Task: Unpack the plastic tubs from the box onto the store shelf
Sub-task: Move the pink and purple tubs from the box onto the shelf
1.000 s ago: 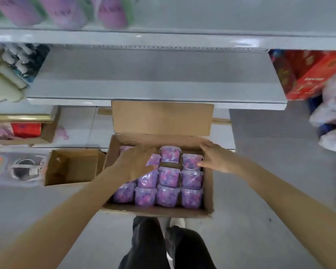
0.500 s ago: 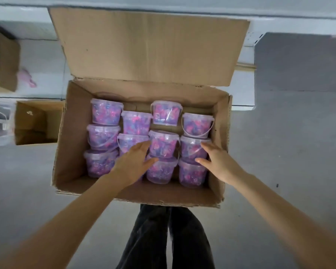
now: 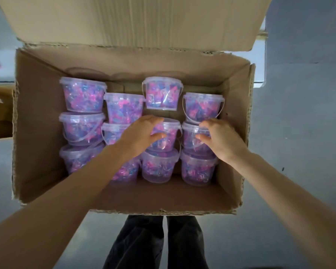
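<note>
Cardboard box point(image 3: 37, 121), now closer below than a moment ago, holds twelve clear plastic tubs point(image 3: 83, 95) of pink and purple pieces; left hand point(image 3: 139, 135) and right hand point(image 3: 220, 139) each curl onto a middle-row tub, not yet lifted.

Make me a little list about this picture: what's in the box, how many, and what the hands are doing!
container: open cardboard box on the floor
contents: clear plastic tubs of pink, purple and blue pieces
count: twelve, in four columns of three
left hand: around a middle-row tub
right hand: on the middle-row tub in the rightmost column
lifted out: none yet
</note>
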The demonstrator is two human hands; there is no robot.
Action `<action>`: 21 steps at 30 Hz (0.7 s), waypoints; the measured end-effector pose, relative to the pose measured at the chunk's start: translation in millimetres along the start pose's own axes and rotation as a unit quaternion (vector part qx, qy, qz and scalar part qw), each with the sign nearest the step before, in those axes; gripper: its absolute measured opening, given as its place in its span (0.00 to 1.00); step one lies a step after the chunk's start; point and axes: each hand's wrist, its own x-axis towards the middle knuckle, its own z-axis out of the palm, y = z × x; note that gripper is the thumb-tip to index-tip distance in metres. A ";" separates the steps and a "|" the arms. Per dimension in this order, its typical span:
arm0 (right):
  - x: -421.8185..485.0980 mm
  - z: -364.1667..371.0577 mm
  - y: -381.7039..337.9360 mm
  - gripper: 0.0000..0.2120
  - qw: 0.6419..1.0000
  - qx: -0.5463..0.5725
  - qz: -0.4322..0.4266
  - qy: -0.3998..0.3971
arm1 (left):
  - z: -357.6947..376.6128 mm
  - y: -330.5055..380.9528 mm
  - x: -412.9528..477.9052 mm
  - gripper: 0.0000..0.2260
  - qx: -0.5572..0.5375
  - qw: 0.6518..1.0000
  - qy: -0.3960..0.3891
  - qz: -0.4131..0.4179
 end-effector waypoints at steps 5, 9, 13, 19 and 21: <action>6.1 1.9 0.8 0.13 1.000 -0.010 0.009 0.002 | -4.7 -7.2 13.1 0.17 -0.051 0.999 0.010 0.015; 6.3 2.4 0.3 0.11 0.998 -0.067 -0.013 0.014 | -13.4 -4.5 13.7 0.13 0.002 0.998 -0.004 0.063; -5.3 -4.9 -6.2 0.10 0.992 -0.112 -0.041 0.044 | -21.1 -2.6 0.3 0.12 0.041 0.994 0.044 0.093; -45.9 -70.8 -40.2 0.11 0.998 -0.049 -0.029 0.034 | -74.0 29.9 -52.9 0.15 0.075 0.990 0.082 0.082; -66.5 -104.7 -59.5 0.12 0.998 -0.052 -0.032 0.022 | -101.9 49.5 -79.7 0.15 0.086 0.989 0.102 0.071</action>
